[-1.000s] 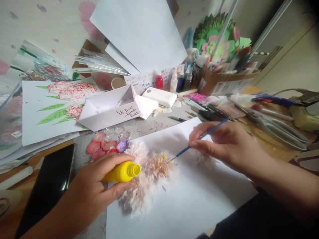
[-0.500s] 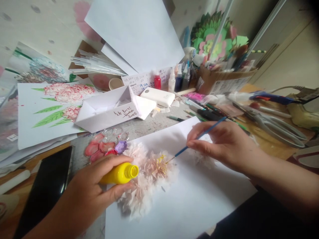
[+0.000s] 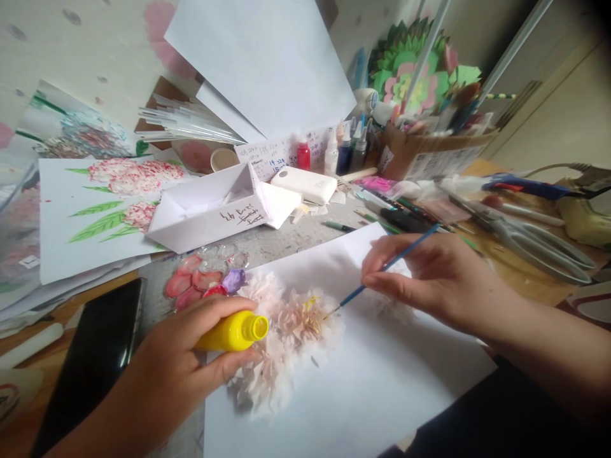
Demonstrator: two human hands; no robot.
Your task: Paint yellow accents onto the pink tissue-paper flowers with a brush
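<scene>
My left hand [image 3: 186, 356] is closed around an uncapped yellow paint bottle [image 3: 229, 332], tilted with its mouth toward the right. Between the thumb and fingers of my right hand [image 3: 420, 273] is a thin blue paintbrush [image 3: 382, 270]. Its tip is at the right side of a pale pink paper flower [image 3: 310, 321] whose centre carries yellow strokes. More ruffled flowers sit beside it on a white sheet of paper [image 3: 372, 394]; one is partly hidden behind my right hand. The bottle's lower end is covered by my left hand.
A palette [image 3: 193, 280] with red and purple paint lies behind my left hand. Beyond it stand a white paper box [image 3: 210, 216] and several paint bottles [image 3: 331, 152]. A black phone [image 3: 90, 362] is at left, scissors [image 3: 534, 235] at right, and a finished flower picture [image 3: 95, 216] at far left.
The brush tip has shifted slightly right and down on the flower, with my right hand moving a little right. My left hand keeps its hold on the bottle. The whole view has drifted slightly.
</scene>
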